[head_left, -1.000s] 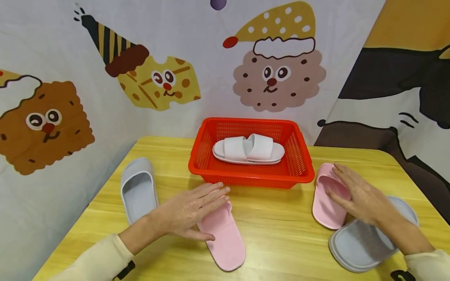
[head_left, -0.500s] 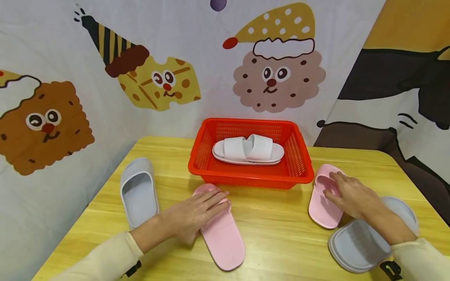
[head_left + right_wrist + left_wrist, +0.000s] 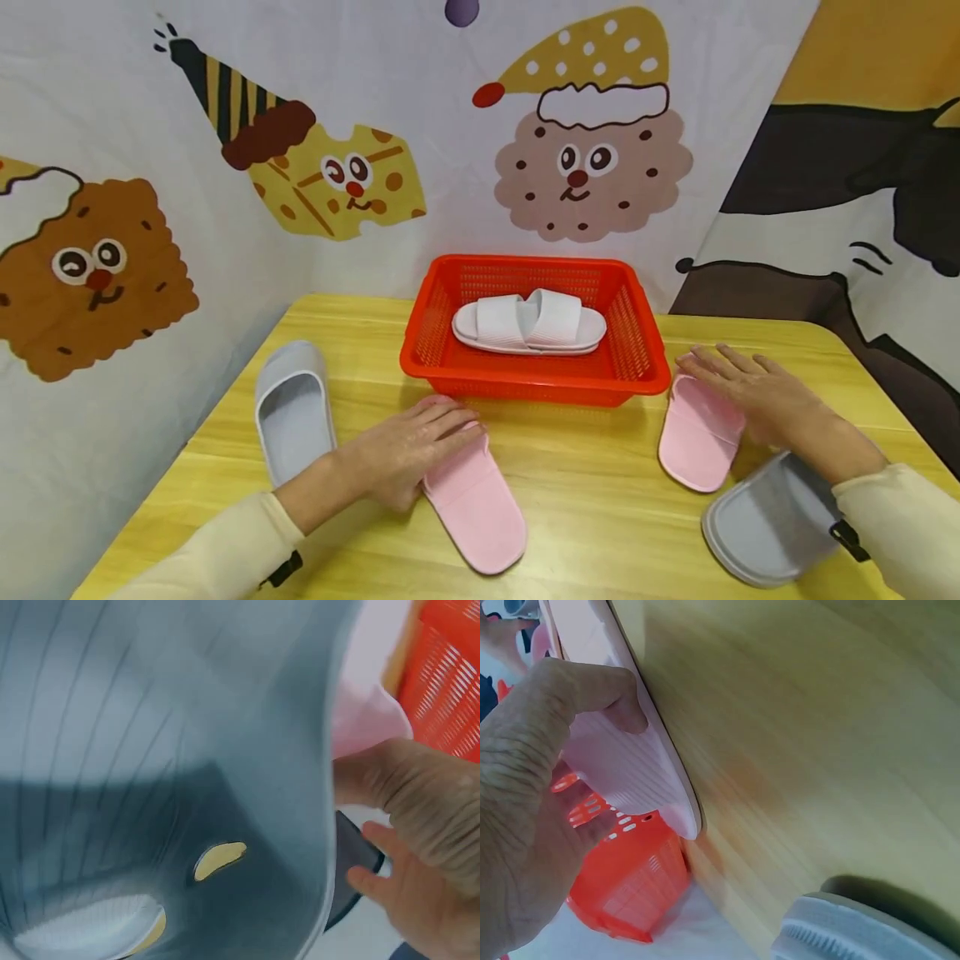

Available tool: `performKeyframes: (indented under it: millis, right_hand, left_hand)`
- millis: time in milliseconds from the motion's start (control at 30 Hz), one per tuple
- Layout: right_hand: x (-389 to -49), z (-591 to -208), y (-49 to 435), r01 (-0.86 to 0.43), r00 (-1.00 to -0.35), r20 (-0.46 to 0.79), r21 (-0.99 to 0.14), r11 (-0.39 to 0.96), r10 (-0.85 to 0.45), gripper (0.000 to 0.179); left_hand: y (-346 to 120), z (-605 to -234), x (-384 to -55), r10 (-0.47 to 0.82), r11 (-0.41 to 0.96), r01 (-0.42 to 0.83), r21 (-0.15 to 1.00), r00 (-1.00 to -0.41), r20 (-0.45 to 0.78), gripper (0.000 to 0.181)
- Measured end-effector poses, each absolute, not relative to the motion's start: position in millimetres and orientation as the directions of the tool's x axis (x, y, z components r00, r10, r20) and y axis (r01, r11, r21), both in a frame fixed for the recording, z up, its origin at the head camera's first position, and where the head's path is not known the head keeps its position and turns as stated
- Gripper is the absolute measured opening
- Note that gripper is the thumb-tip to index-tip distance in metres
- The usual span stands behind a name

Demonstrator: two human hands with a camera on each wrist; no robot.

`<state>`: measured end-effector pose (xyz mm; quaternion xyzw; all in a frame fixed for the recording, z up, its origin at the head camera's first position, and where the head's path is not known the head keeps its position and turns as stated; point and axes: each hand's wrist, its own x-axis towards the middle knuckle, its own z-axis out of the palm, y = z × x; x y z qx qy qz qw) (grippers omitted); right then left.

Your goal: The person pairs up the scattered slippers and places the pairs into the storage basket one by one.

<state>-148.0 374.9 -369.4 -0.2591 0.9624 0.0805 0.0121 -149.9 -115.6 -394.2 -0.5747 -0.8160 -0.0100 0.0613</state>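
A pink slipper (image 3: 480,508) lies on the table left of centre in the head view. My left hand (image 3: 408,446) holds it across the strap; in the left wrist view the bent thumb (image 3: 630,716) presses one side of the strap, with fingers on the other side. A second pink slipper (image 3: 699,442) lies to the right, toe away from me. My right hand (image 3: 765,400) lies over its strap, fingers spread and fairly straight; the thumb is hidden in the head view. A grey slipper (image 3: 768,521) sits under the right wrist and blocks much of the right wrist view.
Behind the hands stands a red basket (image 3: 536,387) with a pair of white slippers (image 3: 495,325) inside. Another grey slipper (image 3: 298,421) lies at the left, near my left forearm. The yellow wooden table (image 3: 585,492) ends against a cartoon-printed cloth (image 3: 360,50).
My left hand has settled onto the left pink slipper, its thumb moving in to the near side. The right hand has shifted over the right slipper's strap, fingers now spread across it.
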Motion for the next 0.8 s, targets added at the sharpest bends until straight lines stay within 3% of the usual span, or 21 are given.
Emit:
performKeyframes:
  millis: [300, 567, 800]
  right_hand:
    - [-154, -383, 377, -0.606, -0.778, -0.053, 0.328, 0.724, -0.627, 0.086]
    - [-153, -388, 384, -0.641, -0.737, 0.017, 0.298, 0.707, -0.676, 0.09]
    - [-151, -386, 387, -0.646, -0.731, 0.07, 0.25, 0.721, -0.679, 0.105]
  left_hand:
    - [-119, -391, -149, 0.913, 0.408, 0.912, -0.035, -0.407, 0.029, 0.117]
    - [-119, -390, -151, 0.911, 0.411, 0.911, -0.039, -0.411, 0.02, 0.118]
    - [-122, -391, -154, 0.916, 0.398, 0.917, -0.026, -0.395, 0.064, 0.103]
